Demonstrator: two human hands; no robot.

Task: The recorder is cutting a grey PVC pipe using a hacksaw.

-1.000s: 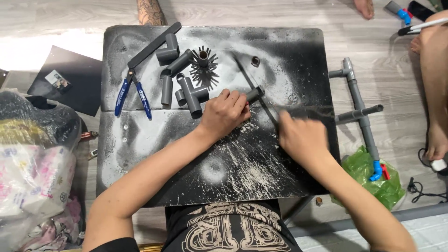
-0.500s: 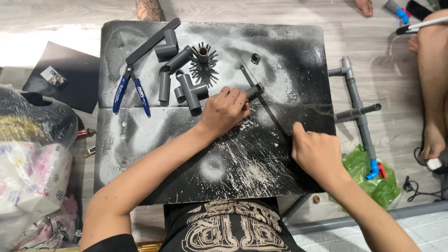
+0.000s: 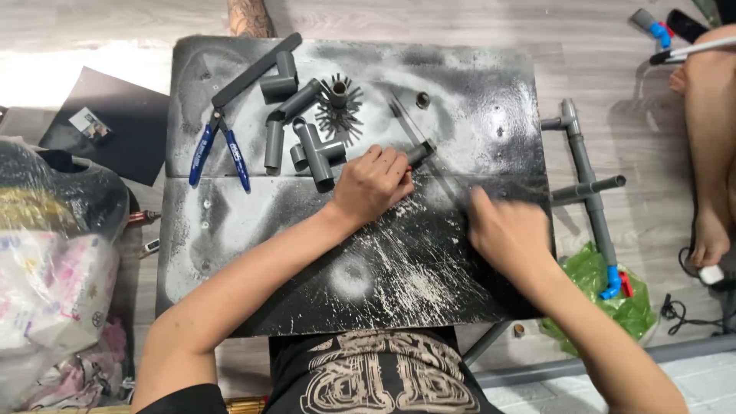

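The paint-stained work board (image 3: 253, 253) fills the middle of the view. At its 11 o'clock lie grey pipe fittings (image 3: 307, 138), and blue-handled pliers (image 3: 218, 153) are at 10 o'clock. The left hand (image 3: 373, 186) is closed around a short grey pipe piece (image 3: 419, 152), just above the centre of the board; only its end shows at 1 o'clock of the hand. The right hand (image 3: 507, 234) is blurred, at 3 o'clock; I cannot tell if it holds something. The pipe looks stiff, light and smooth, so probably a grip around its middle is best.
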